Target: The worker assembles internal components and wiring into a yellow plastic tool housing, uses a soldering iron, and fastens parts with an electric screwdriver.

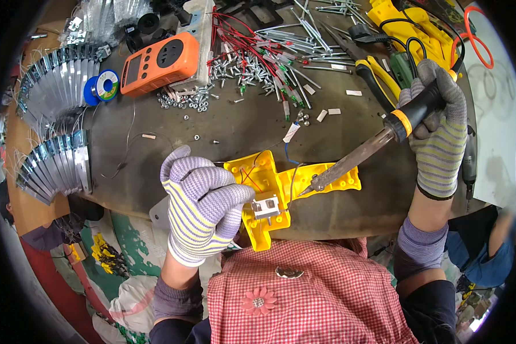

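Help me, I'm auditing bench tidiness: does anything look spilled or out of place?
Yes: short silver screws lie heaped loose right of the orange multimeter, and one nut sits apart near the left hand. Uncontained, they look spilled.

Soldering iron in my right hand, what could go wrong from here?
If the soldering iron is hot, its tip, close over the yellow shell, might melt the plastic. The dark wire near the tip could get scorched. Your gloved left hand is at the shell too, so a slip that way might burn it.
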The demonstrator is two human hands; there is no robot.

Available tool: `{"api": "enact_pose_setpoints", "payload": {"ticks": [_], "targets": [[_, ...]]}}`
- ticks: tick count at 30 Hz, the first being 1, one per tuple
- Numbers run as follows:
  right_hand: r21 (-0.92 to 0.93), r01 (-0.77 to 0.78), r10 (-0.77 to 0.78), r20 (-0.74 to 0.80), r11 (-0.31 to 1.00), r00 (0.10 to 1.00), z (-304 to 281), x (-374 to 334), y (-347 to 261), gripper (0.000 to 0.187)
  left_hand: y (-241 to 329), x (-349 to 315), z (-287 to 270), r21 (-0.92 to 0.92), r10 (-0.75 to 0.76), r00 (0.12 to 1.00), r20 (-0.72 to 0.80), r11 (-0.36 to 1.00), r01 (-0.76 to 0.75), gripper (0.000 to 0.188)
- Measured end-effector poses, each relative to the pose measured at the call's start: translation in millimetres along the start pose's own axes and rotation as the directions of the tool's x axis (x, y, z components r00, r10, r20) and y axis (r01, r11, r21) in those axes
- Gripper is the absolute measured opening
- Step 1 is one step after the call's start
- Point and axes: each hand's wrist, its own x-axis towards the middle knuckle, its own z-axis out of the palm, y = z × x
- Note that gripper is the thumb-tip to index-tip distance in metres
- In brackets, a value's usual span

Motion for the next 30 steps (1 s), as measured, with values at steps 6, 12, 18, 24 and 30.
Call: {"api": "enact_pose_setpoints", "payload": {"ticks": [6,12,18,24,30], "targets": [[0.058,-0.015,0.004,0.183,0.998,0.983,-17,4,-3,0.028,-4,-2,-1,-0.060,0.022,0.998,0.053,0.998,-0.019,0.015],[0.047,0.056,-0.049,-0.150,0.997,0.988,15,-12,-10,0.030,22,23,-22,0.027,-0.028,0.924,0.382,0.999,0.019,0.050],[0.115,0.003,-0.018,0.127,0.993,0.992,-12,5,-7,0.035,23,26,-13,0.145,-0.038,0.904,0.427,0.989,-0.028,0.037],[0.134,0.024,-0.043,0.145,0.991,0.989,-18,9,-6,0.033,9,-7,-2,-0.074,-0.025,0.987,0.156,0.997,0.037,0.031],[0.173,-0.007,-0.017,0.141,0.985,0.990,-12,3,-5,0.032,7,-13,1,-0.086,0.053,0.994,0.098,0.995,-0.045,0.031]]}}
